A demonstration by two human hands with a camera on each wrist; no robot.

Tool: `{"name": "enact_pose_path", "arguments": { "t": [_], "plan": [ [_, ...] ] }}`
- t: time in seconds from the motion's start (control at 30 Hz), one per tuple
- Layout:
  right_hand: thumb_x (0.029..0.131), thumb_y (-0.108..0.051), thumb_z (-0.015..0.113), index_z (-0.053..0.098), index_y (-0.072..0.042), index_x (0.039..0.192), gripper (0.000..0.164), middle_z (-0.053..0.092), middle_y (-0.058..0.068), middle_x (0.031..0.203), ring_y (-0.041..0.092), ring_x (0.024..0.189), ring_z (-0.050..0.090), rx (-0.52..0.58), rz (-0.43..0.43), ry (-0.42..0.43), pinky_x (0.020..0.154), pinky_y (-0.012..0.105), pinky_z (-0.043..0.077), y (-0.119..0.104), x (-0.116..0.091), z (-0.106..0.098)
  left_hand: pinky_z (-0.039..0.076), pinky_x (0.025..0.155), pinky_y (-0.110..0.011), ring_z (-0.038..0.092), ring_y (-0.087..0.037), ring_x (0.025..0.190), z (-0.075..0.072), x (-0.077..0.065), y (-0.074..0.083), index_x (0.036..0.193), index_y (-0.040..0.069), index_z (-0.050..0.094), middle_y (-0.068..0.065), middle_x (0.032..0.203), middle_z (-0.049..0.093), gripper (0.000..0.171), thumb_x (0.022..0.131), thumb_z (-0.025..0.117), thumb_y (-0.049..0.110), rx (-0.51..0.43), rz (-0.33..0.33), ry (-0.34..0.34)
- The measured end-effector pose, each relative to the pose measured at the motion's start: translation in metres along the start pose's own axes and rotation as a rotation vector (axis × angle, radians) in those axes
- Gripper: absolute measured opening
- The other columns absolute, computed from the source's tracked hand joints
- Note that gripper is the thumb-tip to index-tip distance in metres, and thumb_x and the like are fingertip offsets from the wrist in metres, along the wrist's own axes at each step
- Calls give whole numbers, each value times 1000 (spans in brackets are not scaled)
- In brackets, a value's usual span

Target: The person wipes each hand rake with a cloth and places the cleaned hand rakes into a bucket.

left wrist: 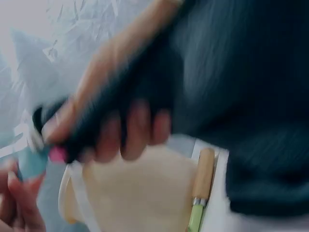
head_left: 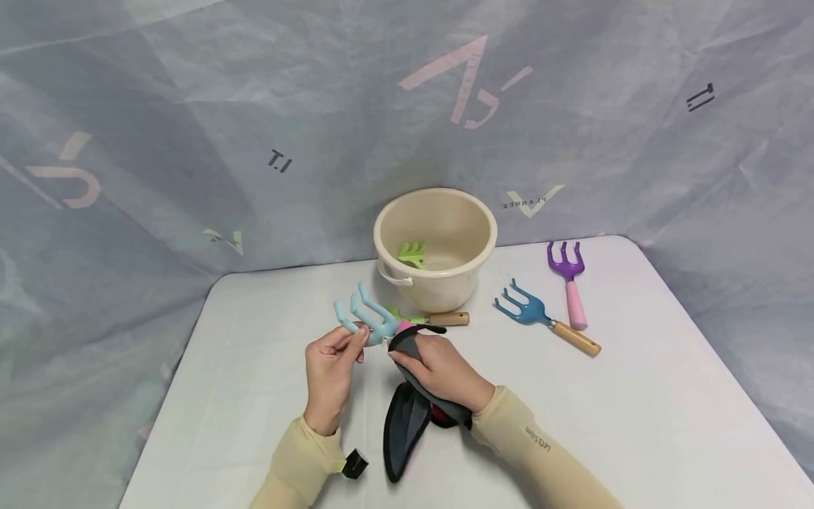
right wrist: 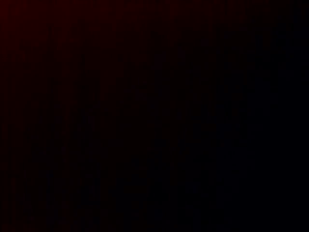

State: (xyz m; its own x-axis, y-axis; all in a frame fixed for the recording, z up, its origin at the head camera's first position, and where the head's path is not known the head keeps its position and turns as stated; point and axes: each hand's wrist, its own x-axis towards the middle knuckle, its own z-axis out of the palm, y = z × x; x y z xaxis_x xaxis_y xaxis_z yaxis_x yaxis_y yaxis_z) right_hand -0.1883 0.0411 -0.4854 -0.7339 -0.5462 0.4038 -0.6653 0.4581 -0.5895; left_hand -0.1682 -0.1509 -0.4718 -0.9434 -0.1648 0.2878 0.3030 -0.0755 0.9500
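In the head view my left hand [head_left: 332, 371] pinches a light blue three-pronged hand rake [head_left: 380, 326] at the base of its prongs. My right hand [head_left: 450, 369] grips a dark grey cloth [head_left: 405, 423] with black edging, bunched around the rake's handle. Only a bit of pink handle shows beside the cloth, and the rest is hidden. Part of the cloth hangs toward the table. The left wrist view is blurred, with the cloth [left wrist: 241, 96] filling its right side and my right hand's fingers curled over it. The right wrist view is almost black.
A cream bucket [head_left: 439, 284] stands at the back, with a green hand rake [head_left: 412, 253] inside. A green tool with a wooden handle [head_left: 448, 319] lies before it. To the right lie a blue hand rake [head_left: 531, 309] and a purple one with a pink handle [head_left: 575, 304].
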Motion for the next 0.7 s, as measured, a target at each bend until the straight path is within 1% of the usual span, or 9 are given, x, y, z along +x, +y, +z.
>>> {"name": "enact_pose_path", "arguments": {
  "t": [0.07, 0.13, 0.2, 0.23, 0.3, 0.4, 0.53, 0.63, 0.7],
  "plan": [
    [93, -33, 65, 57, -13, 74, 29, 58, -1, 63, 14, 58, 57, -248, -9, 108, 52, 34, 49, 1, 0, 4, 44, 52, -17, 57, -12, 59, 3, 0, 0, 92, -9, 72, 10, 73, 75, 25, 90, 70, 15, 11, -50, 60],
    [90, -36, 68, 58, -12, 75, 30, 62, 1, 65, 19, 59, 60, -422, -21, 174, 50, 40, 51, 3, -1, 8, 44, 54, -18, 56, -11, 59, 4, 1, -1, 95, -7, 73, 9, 72, 75, 29, 89, 72, 22, 9, -108, 104],
    [90, -38, 67, 58, -11, 76, 31, 63, 2, 67, 21, 59, 61, -500, -23, 191, 49, 43, 51, 5, -2, 10, 44, 57, -20, 55, -11, 58, 4, 1, -2, 97, -5, 74, 8, 70, 75, 32, 87, 74, 25, 6, -157, 132],
    [90, -38, 67, 59, -12, 77, 31, 64, 2, 68, 21, 59, 62, -510, -22, 185, 49, 43, 51, 5, -2, 10, 44, 59, -20, 55, -11, 58, 3, 2, -3, 98, -6, 73, 8, 69, 74, 33, 87, 74, 25, 2, -174, 136],
    [92, -38, 65, 57, -12, 75, 32, 60, 1, 64, 19, 57, 59, -461, -9, 146, 48, 40, 49, 5, -1, 10, 44, 62, -20, 53, -12, 58, 0, 2, -4, 98, -8, 72, 8, 71, 74, 33, 87, 74, 23, -12, -188, 127],
    [96, -37, 59, 52, -15, 72, 34, 52, -2, 59, 13, 54, 52, -280, 39, 53, 49, 31, 43, 3, 0, 7, 46, 62, -19, 55, -11, 61, -4, 4, -2, 99, -14, 69, 8, 75, 74, 35, 88, 73, 19, -44, -186, 92],
    [103, -37, 49, 55, -16, 76, 34, 50, -6, 65, 7, 61, 49, 121, 113, -107, 58, 22, 41, -1, 0, 1, 45, 60, -17, 52, -10, 62, -11, 7, 2, 99, -11, 69, 8, 77, 74, 27, 90, 70, 14, -104, -157, -2],
    [105, -36, 43, 57, -10, 80, 39, 53, -4, 69, 7, 62, 51, 553, 162, -267, 60, 20, 44, -2, -3, -3, 40, 56, -19, 46, -11, 59, -17, 9, 4, 96, -5, 72, 7, 71, 72, 12, 93, 63, 2, -185, -72, -114],
    [105, -38, 43, 55, -6, 83, 41, 52, -3, 70, 9, 60, 49, 868, 204, -395, 58, 20, 44, -1, -6, -4, 34, 52, -24, 42, -14, 56, -22, 11, 6, 91, -3, 73, 5, 69, 69, 17, 93, 58, -8, -256, 14, -204]
  ]
}}
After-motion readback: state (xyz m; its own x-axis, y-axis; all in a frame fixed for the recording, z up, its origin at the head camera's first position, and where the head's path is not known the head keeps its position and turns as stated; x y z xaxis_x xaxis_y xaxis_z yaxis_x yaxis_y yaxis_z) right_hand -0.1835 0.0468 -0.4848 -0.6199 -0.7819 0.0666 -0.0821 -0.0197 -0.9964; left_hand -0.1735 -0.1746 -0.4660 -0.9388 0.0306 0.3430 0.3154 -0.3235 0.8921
